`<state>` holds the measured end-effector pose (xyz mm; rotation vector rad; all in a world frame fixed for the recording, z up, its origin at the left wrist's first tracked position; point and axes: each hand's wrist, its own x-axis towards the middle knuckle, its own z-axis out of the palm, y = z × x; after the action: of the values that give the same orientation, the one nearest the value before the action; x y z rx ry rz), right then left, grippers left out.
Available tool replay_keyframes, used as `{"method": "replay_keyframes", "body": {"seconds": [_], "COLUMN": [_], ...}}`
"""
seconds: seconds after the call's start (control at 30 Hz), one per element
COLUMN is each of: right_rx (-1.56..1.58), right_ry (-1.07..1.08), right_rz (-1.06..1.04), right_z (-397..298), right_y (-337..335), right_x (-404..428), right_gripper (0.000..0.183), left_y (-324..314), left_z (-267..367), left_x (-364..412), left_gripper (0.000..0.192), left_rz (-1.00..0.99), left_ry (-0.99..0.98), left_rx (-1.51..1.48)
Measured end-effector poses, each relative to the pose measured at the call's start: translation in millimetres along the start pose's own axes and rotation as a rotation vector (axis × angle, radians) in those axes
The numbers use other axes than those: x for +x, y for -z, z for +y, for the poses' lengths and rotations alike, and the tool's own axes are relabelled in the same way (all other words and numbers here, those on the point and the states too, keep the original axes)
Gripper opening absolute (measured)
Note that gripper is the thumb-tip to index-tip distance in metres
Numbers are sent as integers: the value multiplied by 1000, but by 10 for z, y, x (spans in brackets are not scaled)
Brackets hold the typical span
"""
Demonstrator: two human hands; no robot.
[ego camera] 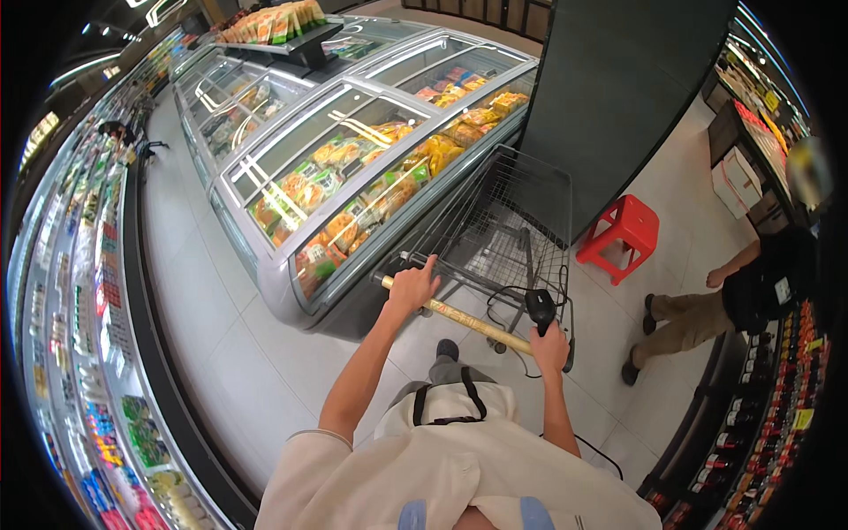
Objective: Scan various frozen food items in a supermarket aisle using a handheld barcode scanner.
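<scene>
My left hand (412,289) is on the left part of the yellow handle (472,322) of a wire shopping cart (510,222), its index finger stretched forward and its other fingers curled over the bar. At the handle's right end, my right hand (550,349) grips a black handheld device (541,309), which looks like a barcode scanner. A black cable hangs near the device. The cart's basket shows only bare wire mesh. It stands close beside a glass-topped chest freezer (361,245) that holds bagged food (391,195).
A black pillar (613,86) rises past the cart, with a red plastic stool (626,232) beside it. A person (702,311) stands at the right, near bottle shelves (729,437). Refrigerated shelves (99,344) line the left aisle. A white box (735,182) sits by a produce stand.
</scene>
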<state>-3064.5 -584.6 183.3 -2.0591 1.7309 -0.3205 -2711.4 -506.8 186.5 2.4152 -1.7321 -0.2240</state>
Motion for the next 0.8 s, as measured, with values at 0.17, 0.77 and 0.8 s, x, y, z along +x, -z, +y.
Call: {"method": "replay_keyframes", "body": {"seconds": [0.17, 0.77, 0.8], "right_rx": [-72, -27, -19], "right_ry": [50, 399, 413], "right_rz": [-31, -76, -83], "right_z": [325, 1884, 1944], "right_y": [245, 1000, 1043], "right_x": [-530, -2204, -2222], "right_gripper": [40, 54, 56], "left_y": [-178, -635, -609], "left_z": [395, 2272, 2391], "left_x": [-930, -4210, -4310], "left_gripper": [62, 60, 61], "left_rz": [50, 177, 181], "left_ry": [105, 494, 521], "left_rx": [-44, -128, -121]}}
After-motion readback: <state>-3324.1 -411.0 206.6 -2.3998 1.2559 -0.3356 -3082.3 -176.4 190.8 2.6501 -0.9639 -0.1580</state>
